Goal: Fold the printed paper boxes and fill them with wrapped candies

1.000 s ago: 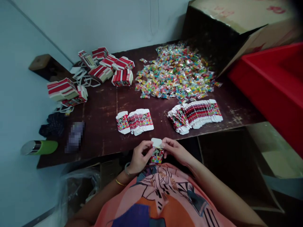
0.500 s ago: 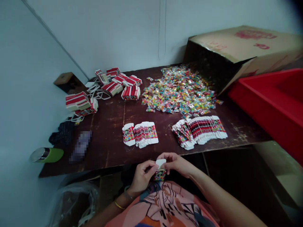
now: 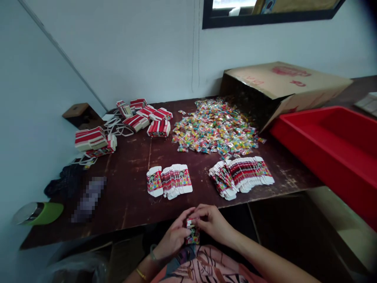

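Note:
A small printed candy box (image 3: 193, 236) is held over my lap, just off the table's front edge. My left hand (image 3: 173, 236) grips its left side, thumb across the front. On the box's top end are the fingers of my right hand (image 3: 210, 224), which partly hide the flap there. Flat printed cartons (image 3: 176, 181) lie fanned on the table beyond my hands, with a smaller stack (image 3: 154, 182) beside them. A longer fanned row of the same cartons (image 3: 250, 173) lies to the right. Behind is a heap of small clear candy packets (image 3: 215, 127).
An open cardboard box (image 3: 273, 80) lies on its side behind the heap, with a red tray (image 3: 321, 137) to its right. Bundles of red-and-white cartons (image 3: 159, 127) sit at back left. A green-and-silver cup (image 3: 48, 212) and dark cloth (image 3: 63, 182) are at left.
The white flap on the candy box stood up before; now it is folded down under my fingers. My view has tilted up, bringing a wall window frame into sight.

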`<state>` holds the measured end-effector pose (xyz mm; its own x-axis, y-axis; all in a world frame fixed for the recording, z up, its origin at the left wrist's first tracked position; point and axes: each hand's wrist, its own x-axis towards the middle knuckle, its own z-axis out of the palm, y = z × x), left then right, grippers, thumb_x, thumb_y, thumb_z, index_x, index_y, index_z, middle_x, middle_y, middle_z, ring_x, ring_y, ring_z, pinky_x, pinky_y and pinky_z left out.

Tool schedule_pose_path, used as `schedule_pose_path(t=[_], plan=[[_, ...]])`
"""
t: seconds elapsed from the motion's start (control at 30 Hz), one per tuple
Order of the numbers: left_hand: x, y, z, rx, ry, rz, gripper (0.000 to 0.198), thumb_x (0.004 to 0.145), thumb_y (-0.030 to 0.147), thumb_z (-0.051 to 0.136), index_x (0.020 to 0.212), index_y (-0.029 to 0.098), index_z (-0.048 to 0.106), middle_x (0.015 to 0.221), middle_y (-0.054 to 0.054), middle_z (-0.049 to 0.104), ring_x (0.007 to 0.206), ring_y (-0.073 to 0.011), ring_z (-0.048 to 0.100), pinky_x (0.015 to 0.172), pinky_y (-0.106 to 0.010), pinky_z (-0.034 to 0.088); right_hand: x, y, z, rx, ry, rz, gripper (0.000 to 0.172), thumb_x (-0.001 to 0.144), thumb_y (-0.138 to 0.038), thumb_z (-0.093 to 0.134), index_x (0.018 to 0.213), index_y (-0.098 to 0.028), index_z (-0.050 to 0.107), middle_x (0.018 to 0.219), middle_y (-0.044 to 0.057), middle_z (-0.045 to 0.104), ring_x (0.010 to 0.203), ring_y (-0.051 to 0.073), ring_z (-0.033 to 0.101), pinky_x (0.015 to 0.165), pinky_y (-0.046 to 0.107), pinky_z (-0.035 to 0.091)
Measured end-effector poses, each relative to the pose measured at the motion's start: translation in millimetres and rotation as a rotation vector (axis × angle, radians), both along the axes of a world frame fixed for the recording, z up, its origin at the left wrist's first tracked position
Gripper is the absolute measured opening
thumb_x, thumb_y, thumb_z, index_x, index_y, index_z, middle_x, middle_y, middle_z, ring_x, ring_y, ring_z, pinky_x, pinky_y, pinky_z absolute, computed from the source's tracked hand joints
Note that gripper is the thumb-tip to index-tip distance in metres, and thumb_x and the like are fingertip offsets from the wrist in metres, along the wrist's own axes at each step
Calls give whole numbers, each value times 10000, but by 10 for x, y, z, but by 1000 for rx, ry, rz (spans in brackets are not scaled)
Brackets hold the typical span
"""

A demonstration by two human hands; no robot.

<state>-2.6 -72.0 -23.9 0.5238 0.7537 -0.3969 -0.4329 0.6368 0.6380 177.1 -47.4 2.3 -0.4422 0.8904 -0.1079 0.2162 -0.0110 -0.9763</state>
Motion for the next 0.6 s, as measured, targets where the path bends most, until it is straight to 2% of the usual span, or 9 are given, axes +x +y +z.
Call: schedule_pose_path(t=[0.07,0.2,0.27,0.33,0.37,0.4,0.43,0.5,0.6], plan=[[-51,-7,-48,89,92,-15,645,690,118,640,1305,265,508,1345,-66,514,1232,-255,454,1023,-357,326,2,-58,-1,129,-45,94,206,885,-246,564,997,-216,734,959,66,671,899,169,615,785,268,484],[-95,16,-63,184,185,-89,768,723,130,636,1416,291,344,1265,-90,548,1121,-237,530,967,-360,373,37,-51,49,431,-241,319,304,877,-221,555,1164,-251,653,1114,76,650,1026,200,564,889,333,450],[-93,52,-24,227,221,-96,825,720,143,631,1447,284,269,1201,-90,560,1073,-224,551,956,-360,380,81,209,78,506,-263,456,247,871,-243,571,1086,-270,687,1050,45,676,988,181,576,890,312,449],[-109,111,49,279,331,-98,843,711,129,599,1458,280,237,1093,-62,574,1006,-200,563,935,-350,389,153,684,101,544,-291,462,177,864,-251,583,975,-279,719,999,18,690,967,156,590,899,270,447],[-133,147,99,315,419,-125,828,699,112,580,1448,275,268,1033,-43,575,957,-185,564,909,-337,397,202,977,107,564,-378,289,153,843,-252,608,944,-266,722,1006,28,687,973,168,589,906,278,447],[-171,185,156,358,520,-179,794,681,94,564,1421,268,334,987,-29,573,914,-173,559,883,-322,403,258,1280,108,567,-487,62,190,827,-247,623,995,-269,708,1060,37,676,1022,188,574,943,305,430],[-224,222,218,410,623,-255,742,662,79,553,1370,259,423,964,-20,571,883,-165,549,860,-307,405,321,1574,104,562,-530,-74,292,825,-209,609,1110,-237,665,1169,81,634,1116,228,527,1004,373,382],[-366,283,342,523,812,-441,584,626,65,552,1181,238,606,951,-13,580,858,-165,536,826,-291,403,449,2059,80,546,-565,-210,393,784,-160,630,1176,-189,625,1235,129,595,1168,277,492,1027,439,344],[-607,324,451,600,1017,-593,307,612,88,586,885,192,681,867,-4,605,835,-183,535,783,-290,402,578,2387,13,513,-545,-298,266,806,-162,586,1055,-162,678,1121,141,653,1057,271,571,950,411,409]])
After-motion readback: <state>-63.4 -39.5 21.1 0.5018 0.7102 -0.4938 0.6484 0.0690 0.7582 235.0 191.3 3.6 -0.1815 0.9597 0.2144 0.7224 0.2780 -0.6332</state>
